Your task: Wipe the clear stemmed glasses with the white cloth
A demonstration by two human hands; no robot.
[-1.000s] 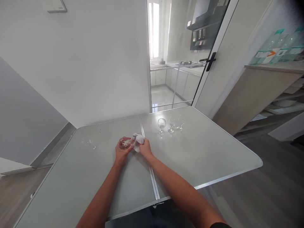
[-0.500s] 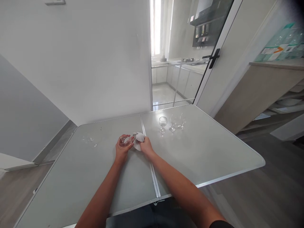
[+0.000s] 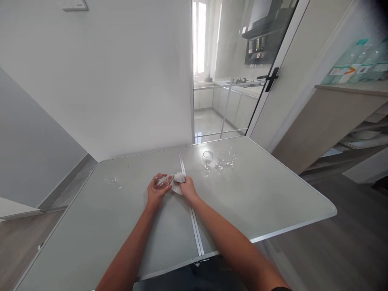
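Observation:
My left hand (image 3: 155, 195) is wrapped round the bowl of a clear stemmed glass (image 3: 161, 184), which lies tilted on its side just over the table. My right hand (image 3: 188, 188) grips a white cloth (image 3: 180, 178) against the glass's stem and foot end, which the cloth mostly covers. The two hands are close together near the table's middle seam. Another stemmed glass (image 3: 207, 159) stands upright farther back, beyond my right hand.
Two more clear glasses, one glass (image 3: 219, 165) and another glass (image 3: 232, 163), stand right of the upright one. At the left, a glass (image 3: 114, 180) lies on the grey table (image 3: 100, 226). Behind are a white wall (image 3: 136, 81) and a glass door (image 3: 230, 72).
The cloth and my right hand have shifted slightly beside the glass. My left hand keeps its hold. The camera view has tipped a little.

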